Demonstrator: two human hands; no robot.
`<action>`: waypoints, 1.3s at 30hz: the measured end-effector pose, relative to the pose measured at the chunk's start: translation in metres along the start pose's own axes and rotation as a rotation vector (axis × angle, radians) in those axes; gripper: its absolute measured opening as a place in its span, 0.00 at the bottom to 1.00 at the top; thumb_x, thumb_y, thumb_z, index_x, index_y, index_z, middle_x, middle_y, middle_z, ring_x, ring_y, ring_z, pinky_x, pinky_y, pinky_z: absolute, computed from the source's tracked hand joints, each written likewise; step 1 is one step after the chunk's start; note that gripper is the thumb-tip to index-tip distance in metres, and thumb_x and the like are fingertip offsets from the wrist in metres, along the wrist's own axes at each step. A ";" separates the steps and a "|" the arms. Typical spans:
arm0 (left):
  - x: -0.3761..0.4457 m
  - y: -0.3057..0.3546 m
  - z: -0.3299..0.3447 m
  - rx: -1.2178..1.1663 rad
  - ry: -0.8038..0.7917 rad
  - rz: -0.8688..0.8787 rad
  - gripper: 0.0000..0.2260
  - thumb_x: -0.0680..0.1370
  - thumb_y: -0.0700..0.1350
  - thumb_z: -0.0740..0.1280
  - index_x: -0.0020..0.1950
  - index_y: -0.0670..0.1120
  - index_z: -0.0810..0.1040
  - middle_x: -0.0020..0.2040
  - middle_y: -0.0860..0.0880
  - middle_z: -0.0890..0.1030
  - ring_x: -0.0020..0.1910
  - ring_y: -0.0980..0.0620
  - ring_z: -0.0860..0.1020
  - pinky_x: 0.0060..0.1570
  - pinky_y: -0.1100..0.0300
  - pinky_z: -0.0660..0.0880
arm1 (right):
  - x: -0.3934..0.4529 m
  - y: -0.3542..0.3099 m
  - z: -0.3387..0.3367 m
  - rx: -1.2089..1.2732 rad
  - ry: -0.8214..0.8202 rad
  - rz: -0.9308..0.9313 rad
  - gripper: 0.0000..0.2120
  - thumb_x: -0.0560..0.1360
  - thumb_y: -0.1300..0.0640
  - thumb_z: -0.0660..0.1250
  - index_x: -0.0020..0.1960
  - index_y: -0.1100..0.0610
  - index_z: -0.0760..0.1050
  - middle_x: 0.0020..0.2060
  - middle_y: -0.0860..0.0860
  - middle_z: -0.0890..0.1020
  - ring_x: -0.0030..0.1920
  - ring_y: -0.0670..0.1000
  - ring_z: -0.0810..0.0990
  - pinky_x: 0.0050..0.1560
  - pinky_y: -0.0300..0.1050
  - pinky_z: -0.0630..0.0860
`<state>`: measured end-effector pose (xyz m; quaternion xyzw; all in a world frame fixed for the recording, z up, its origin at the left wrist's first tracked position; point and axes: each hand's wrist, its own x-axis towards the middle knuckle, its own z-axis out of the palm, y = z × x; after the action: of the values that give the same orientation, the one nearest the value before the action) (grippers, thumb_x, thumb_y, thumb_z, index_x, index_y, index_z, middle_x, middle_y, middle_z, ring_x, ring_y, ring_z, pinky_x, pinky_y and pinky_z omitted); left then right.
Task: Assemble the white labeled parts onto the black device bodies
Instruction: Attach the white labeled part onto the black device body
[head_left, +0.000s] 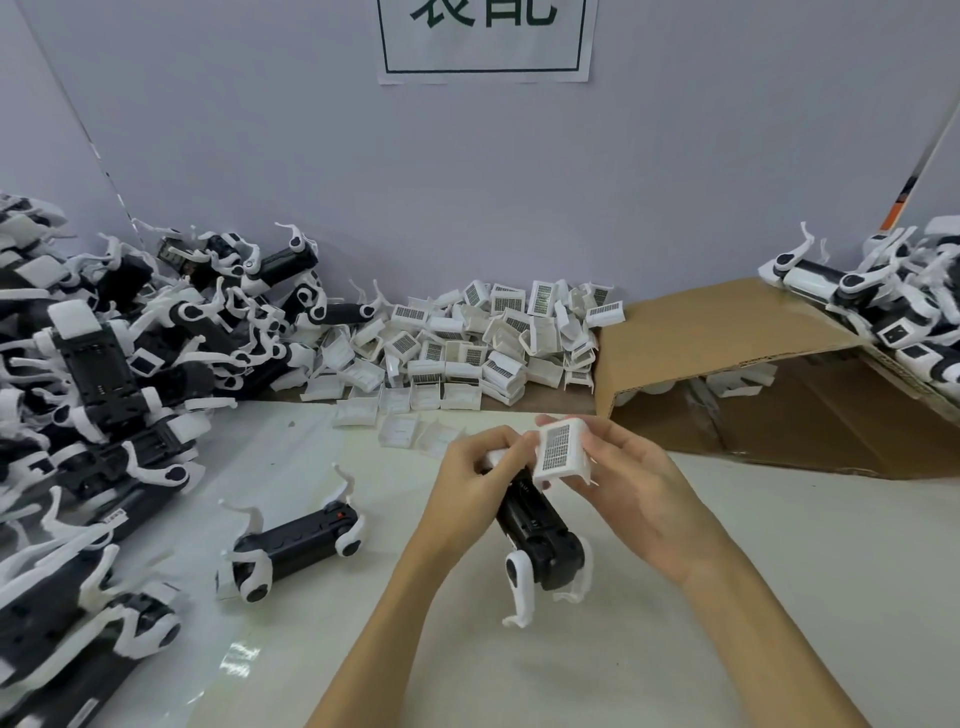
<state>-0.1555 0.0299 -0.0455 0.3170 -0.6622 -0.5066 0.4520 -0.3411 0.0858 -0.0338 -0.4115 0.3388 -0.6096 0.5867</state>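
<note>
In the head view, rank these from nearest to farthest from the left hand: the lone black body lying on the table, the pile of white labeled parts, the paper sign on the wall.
From the left hand:
1. Lone black body, on the table to its left.
2. Pile of white labeled parts, behind it against the wall.
3. Paper sign, high on the wall.

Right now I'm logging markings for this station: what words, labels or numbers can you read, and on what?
"装配", tops cut off by the frame: paper sign on the wall.
Dense printed label, too small to read: white labeled part in the right hand.
Same labels, unreadable: pile of white parts.
Black device body, in the left hand: no readable marking.
</note>
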 end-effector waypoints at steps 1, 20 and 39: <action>0.000 -0.001 0.001 0.012 0.014 0.005 0.18 0.83 0.56 0.67 0.41 0.45 0.84 0.40 0.46 0.85 0.38 0.45 0.80 0.41 0.63 0.75 | -0.001 -0.001 -0.002 0.020 -0.035 0.007 0.17 0.82 0.61 0.65 0.68 0.67 0.73 0.67 0.65 0.80 0.69 0.63 0.79 0.69 0.55 0.76; 0.005 -0.017 0.003 0.022 0.256 -0.128 0.24 0.90 0.55 0.53 0.47 0.41 0.78 0.41 0.50 0.77 0.35 0.64 0.77 0.35 0.73 0.74 | -0.002 0.016 0.012 -0.379 0.153 -0.219 0.12 0.79 0.60 0.74 0.62 0.51 0.83 0.53 0.57 0.86 0.58 0.60 0.85 0.56 0.47 0.83; 0.002 -0.003 0.000 0.037 0.264 -0.088 0.23 0.83 0.63 0.54 0.49 0.44 0.74 0.40 0.51 0.77 0.40 0.54 0.75 0.46 0.50 0.75 | -0.001 0.034 0.015 -0.839 0.132 -0.296 0.11 0.78 0.55 0.75 0.57 0.45 0.78 0.53 0.41 0.84 0.56 0.47 0.84 0.50 0.44 0.83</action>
<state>-0.1563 0.0276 -0.0482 0.4180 -0.5915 -0.4675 0.5068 -0.3130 0.0846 -0.0576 -0.6181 0.5309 -0.5217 0.2528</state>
